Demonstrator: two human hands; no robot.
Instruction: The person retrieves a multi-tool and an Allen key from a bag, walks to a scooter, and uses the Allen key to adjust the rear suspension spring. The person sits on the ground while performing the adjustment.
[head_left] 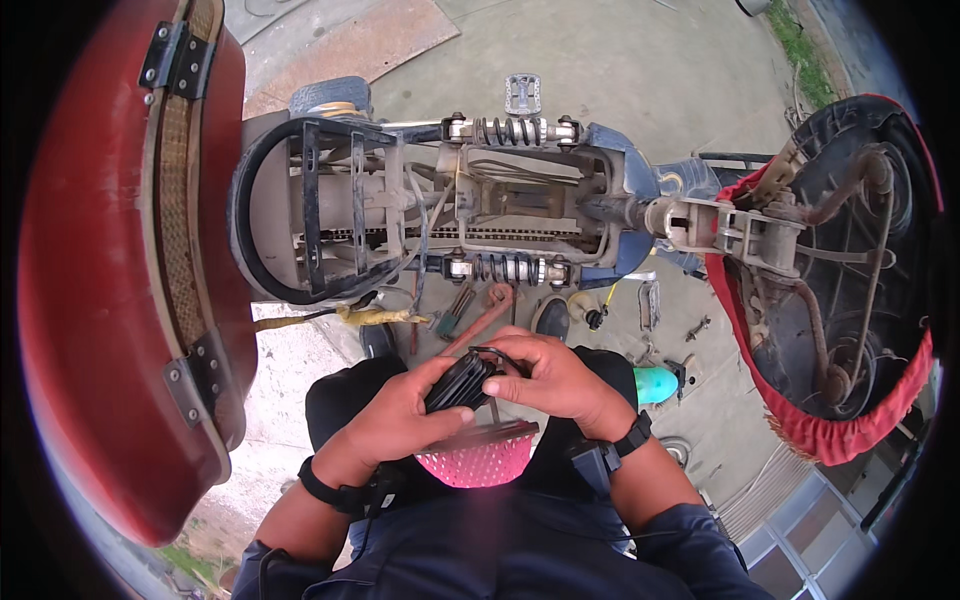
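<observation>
Low in front of my body, both hands are around a black ribbed part with a thin dark lead or loop at its top; its exact kind cannot be made out. My left hand grips its left side, fingers wrapped behind and thumb along the lower edge. From the right, my right hand closes on its upper right side, thumb bent inward. Just under the hands is a pink perforated item with a brown rim, between my legs.
Ahead stands a bike frame with two coil springs, its upturned seat folded right. A large red box fills the left. A pedal, a turquoise bottle, a yellow-wrapped cable and small parts lie around.
</observation>
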